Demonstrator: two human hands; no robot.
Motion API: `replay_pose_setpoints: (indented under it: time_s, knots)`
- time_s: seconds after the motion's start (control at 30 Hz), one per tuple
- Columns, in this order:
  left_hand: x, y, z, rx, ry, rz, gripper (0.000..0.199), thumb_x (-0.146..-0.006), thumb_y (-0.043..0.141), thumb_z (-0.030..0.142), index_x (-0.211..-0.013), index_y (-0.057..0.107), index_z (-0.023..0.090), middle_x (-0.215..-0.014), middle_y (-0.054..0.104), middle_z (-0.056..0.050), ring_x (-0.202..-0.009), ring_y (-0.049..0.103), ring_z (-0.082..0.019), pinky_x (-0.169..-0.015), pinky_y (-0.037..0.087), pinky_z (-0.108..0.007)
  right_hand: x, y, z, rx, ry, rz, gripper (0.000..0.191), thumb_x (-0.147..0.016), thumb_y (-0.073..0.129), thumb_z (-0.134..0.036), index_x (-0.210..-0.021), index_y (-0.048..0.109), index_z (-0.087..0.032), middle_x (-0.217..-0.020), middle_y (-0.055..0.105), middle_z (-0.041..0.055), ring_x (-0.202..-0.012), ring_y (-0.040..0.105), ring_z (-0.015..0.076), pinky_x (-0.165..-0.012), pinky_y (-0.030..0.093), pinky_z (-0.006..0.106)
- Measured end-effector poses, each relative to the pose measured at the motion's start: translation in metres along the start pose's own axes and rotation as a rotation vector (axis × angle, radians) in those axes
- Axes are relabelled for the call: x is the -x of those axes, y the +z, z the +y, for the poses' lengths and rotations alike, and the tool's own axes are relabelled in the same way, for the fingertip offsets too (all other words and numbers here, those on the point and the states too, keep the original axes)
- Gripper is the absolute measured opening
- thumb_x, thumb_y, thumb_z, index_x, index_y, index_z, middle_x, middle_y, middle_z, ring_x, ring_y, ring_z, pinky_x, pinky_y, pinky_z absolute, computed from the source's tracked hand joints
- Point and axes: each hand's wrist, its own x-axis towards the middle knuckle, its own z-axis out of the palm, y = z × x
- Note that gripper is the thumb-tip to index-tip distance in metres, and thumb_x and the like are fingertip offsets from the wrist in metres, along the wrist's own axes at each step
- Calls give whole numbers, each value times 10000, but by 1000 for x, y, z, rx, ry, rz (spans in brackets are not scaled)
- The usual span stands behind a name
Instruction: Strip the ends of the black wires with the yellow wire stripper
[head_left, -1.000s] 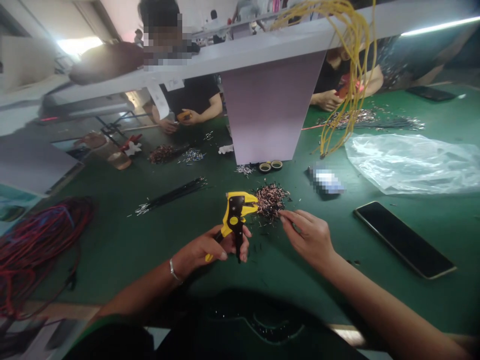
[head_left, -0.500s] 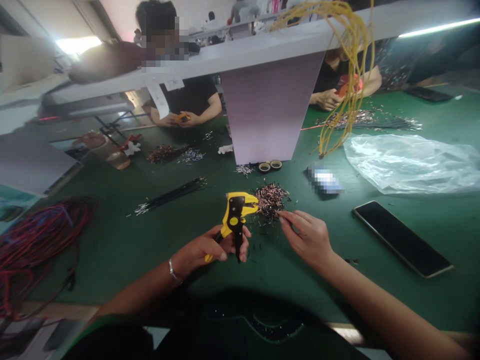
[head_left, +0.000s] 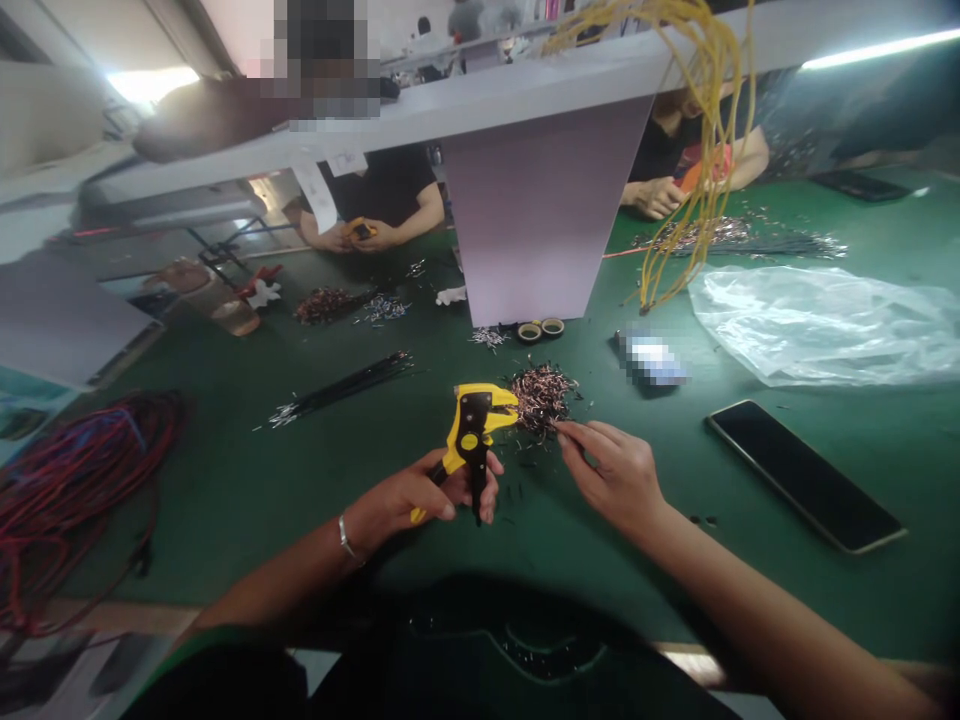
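2 hands, wire stripper point(head_left: 471, 430) & copper wire scraps point(head_left: 541, 398).
L hand point(head_left: 416, 495): fingers point(head_left: 442, 511) closed round stripper grip. R hand point(head_left: 619, 478): fingers point(head_left: 581, 436) loosely pinched just right of scraps, hold unclear.

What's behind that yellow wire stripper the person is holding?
Just beyond the yellow wire stripper, in the left hand, lies a heap of short copper-coloured wire pieces on the green mat. Whatever lies directly under the tool and hand is hidden.

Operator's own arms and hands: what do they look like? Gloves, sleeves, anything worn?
The left hand and right hand are bare, no gloves. The left wrist has a thin silver bracelet. The forearms are bare below a dark top with a green sleeve edge.
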Motion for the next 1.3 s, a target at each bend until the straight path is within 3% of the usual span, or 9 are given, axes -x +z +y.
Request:
replay_pose_setpoints:
  time_s: [0.73,1.3]
  knots:
    - [5,-5,-4,-197,74,60,482,-672,674,152,-1153,653,128,-928,679,-111,-803,649,-234,-780,516,-413,2,2,0,20,-22,-7,239,-929,533,-155,-982,763,-191,-737,752,63,-621,700,187,-609,585,323]
    - [6,-2,-4,-219,110,82,420,-729,690,184,-1141,672,101,-882,686,-115,-749,658,-221,-730,536,-394,1,1,1,37,-61,8,232,-924,535,-132,-984,756,-166,-721,744,73,-598,685,193,-593,577,334]
